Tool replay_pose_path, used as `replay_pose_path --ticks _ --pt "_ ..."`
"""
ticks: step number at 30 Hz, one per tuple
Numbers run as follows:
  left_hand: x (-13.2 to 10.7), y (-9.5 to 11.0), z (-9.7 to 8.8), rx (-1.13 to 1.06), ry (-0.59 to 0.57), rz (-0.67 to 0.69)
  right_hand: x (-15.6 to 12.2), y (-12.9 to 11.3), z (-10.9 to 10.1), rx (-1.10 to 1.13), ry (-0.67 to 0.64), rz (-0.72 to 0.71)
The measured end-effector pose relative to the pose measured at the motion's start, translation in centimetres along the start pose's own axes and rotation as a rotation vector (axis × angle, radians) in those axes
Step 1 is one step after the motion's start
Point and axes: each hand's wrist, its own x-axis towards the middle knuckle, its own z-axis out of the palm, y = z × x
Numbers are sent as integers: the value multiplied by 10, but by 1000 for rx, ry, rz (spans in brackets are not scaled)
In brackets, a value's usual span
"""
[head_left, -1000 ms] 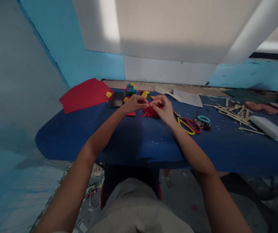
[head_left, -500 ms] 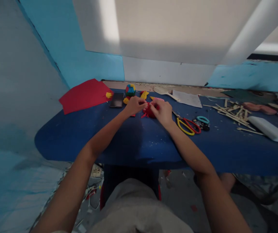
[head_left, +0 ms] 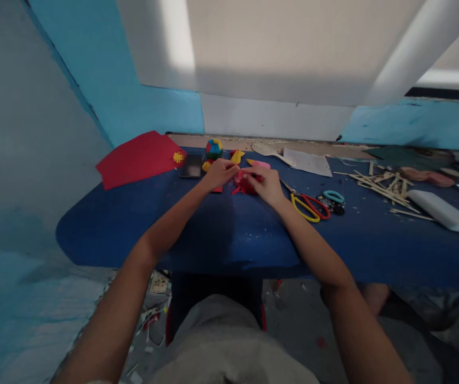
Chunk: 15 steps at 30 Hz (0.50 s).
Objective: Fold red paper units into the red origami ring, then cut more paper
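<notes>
Red paper cluster: spiky, made of small folded pieces; sits at the far middle of the bench, between both hands and partly covered by fingers.
Left hand: reaching in from the left, grip closed, fingertips pinched on the cluster's upper left edge.
Right hand: reaching in from the right, grip closed on the cluster's top and right side, knuckles toward the camera, fingertips touching those of the left hand.
Bench: dark blue top with a rounded left end, speckled with small bits.
Red sheet: flat at the far left corner, hanging slightly over the bench edge.
Phone: dark, lying flat just beside the red sheet and just behind the left hand.
Multicolour ball: blue, red and yellow, behind the phone near the wall.
Yellow folded pieces: loose beyond the hands, near the ball.
Pink piece: just behind the right hand.
Scissors: yellow and red handles, lying flat just right of the right wrist.
Teal loop: beside the scissors; cannot tell what it belongs to.
White paper: flat at the back, right of the hands.
Wooden sticks: scattered heap, well apart to the right.
White box: long, lying near the sticks at the right end.
</notes>
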Motion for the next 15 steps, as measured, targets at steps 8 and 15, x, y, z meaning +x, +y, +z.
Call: replay_pose_path --ticks 8,15 --pt "-1 -2 -3 -146 -136 49 2 0 -8 165 140 -1" --pt "-1 -4 -4 -110 -201 119 1 -2 -9 53 120 -130"
